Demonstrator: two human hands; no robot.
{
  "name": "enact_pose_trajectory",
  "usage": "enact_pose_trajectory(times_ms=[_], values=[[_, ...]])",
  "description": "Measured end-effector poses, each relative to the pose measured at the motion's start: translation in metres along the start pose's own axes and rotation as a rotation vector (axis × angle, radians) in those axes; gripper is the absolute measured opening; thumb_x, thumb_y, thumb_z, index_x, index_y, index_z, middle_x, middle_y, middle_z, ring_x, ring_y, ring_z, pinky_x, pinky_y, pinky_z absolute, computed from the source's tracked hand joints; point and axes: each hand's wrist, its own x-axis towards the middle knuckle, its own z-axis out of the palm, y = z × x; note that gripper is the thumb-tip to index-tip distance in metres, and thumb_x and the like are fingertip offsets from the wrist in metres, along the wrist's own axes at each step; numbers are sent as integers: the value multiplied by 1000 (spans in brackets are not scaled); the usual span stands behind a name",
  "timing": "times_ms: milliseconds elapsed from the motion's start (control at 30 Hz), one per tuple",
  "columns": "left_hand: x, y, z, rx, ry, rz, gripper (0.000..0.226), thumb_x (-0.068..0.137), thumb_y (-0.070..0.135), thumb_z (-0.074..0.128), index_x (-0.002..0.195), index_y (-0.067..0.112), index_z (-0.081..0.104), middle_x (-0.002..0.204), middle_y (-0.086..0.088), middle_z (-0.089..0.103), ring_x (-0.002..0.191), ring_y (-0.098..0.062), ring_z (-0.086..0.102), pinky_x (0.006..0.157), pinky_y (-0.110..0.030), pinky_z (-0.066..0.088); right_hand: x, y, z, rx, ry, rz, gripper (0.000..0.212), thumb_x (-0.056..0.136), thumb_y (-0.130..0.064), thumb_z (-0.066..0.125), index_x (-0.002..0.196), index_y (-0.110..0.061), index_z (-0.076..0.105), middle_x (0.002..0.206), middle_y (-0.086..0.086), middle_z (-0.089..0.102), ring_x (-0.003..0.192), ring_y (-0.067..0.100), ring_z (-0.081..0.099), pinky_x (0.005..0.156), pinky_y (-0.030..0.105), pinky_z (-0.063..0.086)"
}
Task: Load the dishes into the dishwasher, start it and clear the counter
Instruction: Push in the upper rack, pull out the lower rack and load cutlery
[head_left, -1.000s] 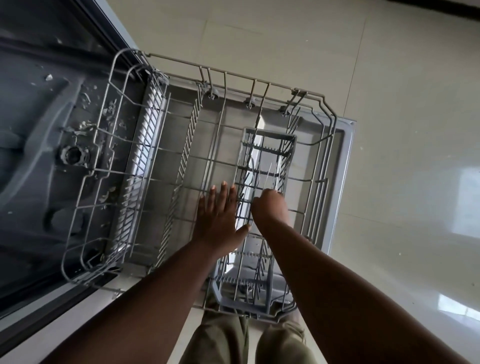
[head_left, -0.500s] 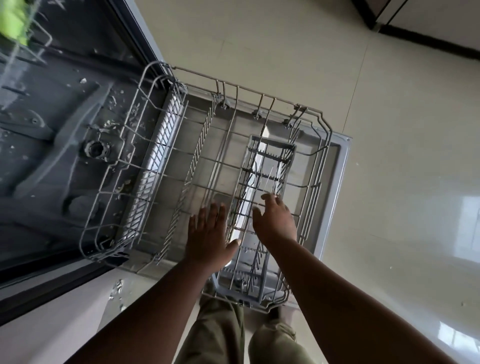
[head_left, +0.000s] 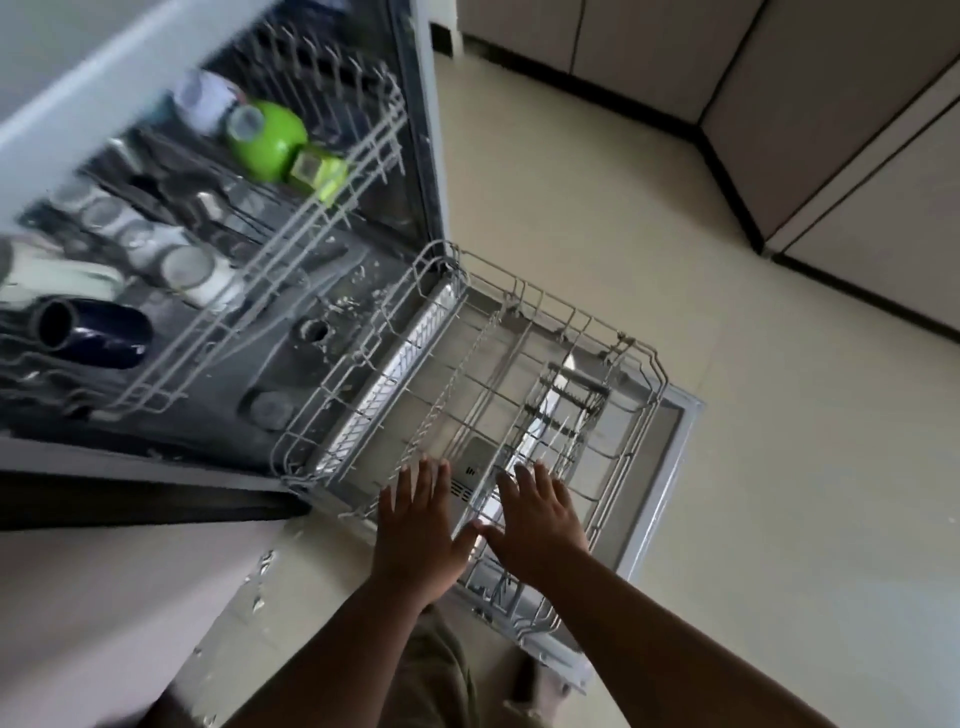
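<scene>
The dishwasher's lower wire rack (head_left: 631, 358) is pulled out over the open door (head_left: 675, 447), with a grey cutlery basket (head_left: 566, 415) in it and no dishes. My left hand (head_left: 415, 525) and my right hand (head_left: 540, 519) hover side by side above the rack's near end, fingers straight and spread, holding nothing. The upper rack (head_left: 311, 218) is partly out and carries a green cup (head_left: 267, 137), a dark blue mug (head_left: 93, 330) and several glasses and white cups, blurred.
The dishwasher tub floor (head_left: 322, 332) shows a drain and scattered bits. Cream floor tiles (head_left: 753, 312) spread to the right. Cabinet fronts (head_left: 831, 130) with a dark plinth run along the top right. My trouser legs (head_left: 441, 675) stand at the rack's near end.
Both hands have drawn back from the cutlery basket toward the rack's near end, and the right hand's fingers have straightened. The view has risen, so the upper rack shows.
</scene>
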Motion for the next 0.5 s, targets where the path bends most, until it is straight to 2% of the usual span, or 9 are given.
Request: enact_pose_trajectory(times_ms=[167, 267, 333, 400, 433, 500], values=[[-47, -25, -50, 11, 90, -132, 87, 92, 69, 23, 155, 18, -9, 162, -10, -10, 149, -30, -9, 116, -45, -14, -19, -39, -40, -157, -30, -171, 82, 94, -60, 40, 154, -20, 1, 163, 10, -6, 148, 30, -13, 117, 47, -8], [-94, -48, -80, 33, 126, -250, 87, 91, 68, 29, 156, 16, 1, 163, -11, 1, 150, -33, 0, 118, -48, -3, -33, -78, -66, -299, -20, -339, 81, 95, -59, 37, 154, -17, 1, 163, 12, -4, 148, 34, -10, 118, 49, -5], [-133, -65, -102, -3, 180, -316, 85, 90, 66, 36, 155, 14, 18, 161, -13, 18, 148, -35, 16, 117, -52, 10, -48, -109, -80, -375, 6, -456, 78, 96, -59, 32, 155, -16, 3, 163, 13, -1, 148, 35, -7, 118, 50, -1], [-172, -83, -115, -25, 272, -368, 80, 85, 62, 39, 143, 8, 46, 148, -17, 44, 135, -40, 43, 108, -56, 31, -65, -143, -90, -424, 15, -565, 78, 97, -57, 35, 155, -16, 3, 163, 14, -1, 148, 35, -7, 118, 51, -2], [-191, -91, -122, -42, 314, -403, 79, 83, 61, 38, 137, 6, 54, 141, -18, 51, 127, -41, 51, 105, -57, 37, -75, -160, -93, -448, 22, -617, 79, 96, -56, 37, 155, -16, 2, 163, 14, -2, 148, 35, -9, 118, 51, -3], [-228, -105, -136, -68, 359, -475, 78, 80, 59, 38, 132, 4, 59, 137, -20, 55, 121, -42, 56, 107, -53, 29, -93, -195, -97, -490, 38, -717, 82, 95, -55, 40, 155, -15, -1, 162, 15, -5, 148, 36, -11, 117, 51, -6]])
